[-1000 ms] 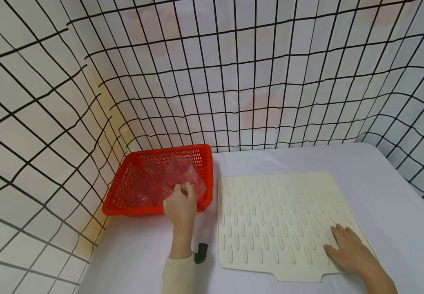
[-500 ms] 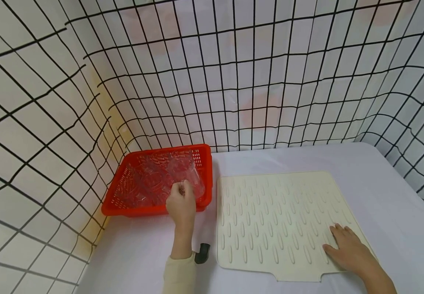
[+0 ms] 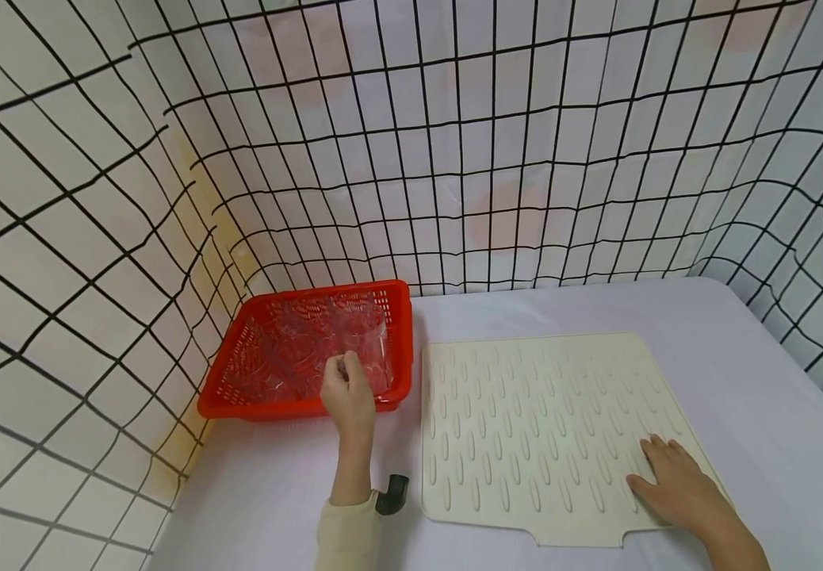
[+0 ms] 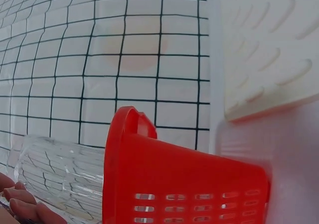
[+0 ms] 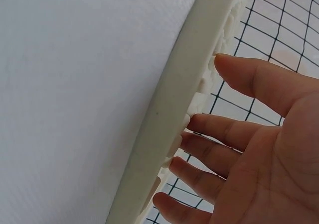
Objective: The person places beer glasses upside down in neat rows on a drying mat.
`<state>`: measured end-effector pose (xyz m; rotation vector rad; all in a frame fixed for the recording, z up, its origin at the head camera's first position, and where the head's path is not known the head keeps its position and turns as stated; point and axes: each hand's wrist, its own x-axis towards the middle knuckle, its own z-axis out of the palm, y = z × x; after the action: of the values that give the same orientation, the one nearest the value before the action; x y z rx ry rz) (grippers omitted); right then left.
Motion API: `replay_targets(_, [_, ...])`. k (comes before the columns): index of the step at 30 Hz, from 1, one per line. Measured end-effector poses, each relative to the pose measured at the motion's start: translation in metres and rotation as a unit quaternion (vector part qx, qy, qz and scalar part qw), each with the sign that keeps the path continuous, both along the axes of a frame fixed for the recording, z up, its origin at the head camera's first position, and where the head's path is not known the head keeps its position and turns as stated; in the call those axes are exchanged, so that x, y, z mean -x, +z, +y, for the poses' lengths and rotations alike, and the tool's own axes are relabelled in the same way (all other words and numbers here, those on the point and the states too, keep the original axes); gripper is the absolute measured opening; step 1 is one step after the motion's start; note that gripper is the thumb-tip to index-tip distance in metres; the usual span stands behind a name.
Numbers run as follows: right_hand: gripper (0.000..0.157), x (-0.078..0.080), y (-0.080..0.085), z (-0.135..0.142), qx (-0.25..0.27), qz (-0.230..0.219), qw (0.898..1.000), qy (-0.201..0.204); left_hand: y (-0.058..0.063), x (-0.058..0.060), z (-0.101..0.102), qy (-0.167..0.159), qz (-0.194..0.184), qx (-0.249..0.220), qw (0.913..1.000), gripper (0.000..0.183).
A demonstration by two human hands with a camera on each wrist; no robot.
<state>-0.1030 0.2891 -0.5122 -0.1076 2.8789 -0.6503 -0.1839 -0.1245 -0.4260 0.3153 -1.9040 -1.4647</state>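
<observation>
My left hand [image 3: 349, 394] is over the near rim of a red plastic basket [image 3: 254, 410], fingers curled on a clear drinking glass [image 3: 374, 341]. In the left wrist view those fingers [image 4: 30, 209] lie against the ribbed, see-through wall of the glass [image 4: 65, 169], beside the basket's side; the exact grip point is hidden. Several more clear glasses [image 3: 297, 349] lie in the basket. My right hand [image 3: 679, 484] rests spread on the right part of a cream ridged mat [image 3: 533, 428]. The right wrist view has its fingertips on the ridges near the mat's edge [image 5: 164, 99].
A black wire grid [image 3: 461, 166] with white sheeting behind it encloses the back and both sides. White cloth [image 3: 262, 484] covers the table. By the left cuff is a small black fitting [image 3: 392, 495]. A narrow strip of cloth separates basket and mat.
The glass at my left hand has turned from a slant to more upright in the basket, and the hand has shifted slightly left. My right hand stays put on the mat.
</observation>
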Motion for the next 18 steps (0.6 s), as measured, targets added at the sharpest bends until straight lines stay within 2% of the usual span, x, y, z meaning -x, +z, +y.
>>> replay_targets(6, [0.072, 0.000, -0.001, 0.000, -0.001, 0.003, 1.000, 0.001, 0.005, -0.002, -0.002, -0.022, 0.033, -0.044, 0.9982, 0.026])
replay_targets(12, [0.073, -0.001, 0.000, 0.000, 0.002, 0.004, 1.000, 0.001, 0.012, -0.005, 0.001, -0.019, 0.039, -0.079, 0.9959, 0.027])
replay_targets(18, [0.075, 0.000, 0.001, 0.000, 0.006, -0.011, 1.000, -0.003, 0.040, -0.022, 0.011, -0.029, 0.047, -0.095, 0.9939, 0.027])
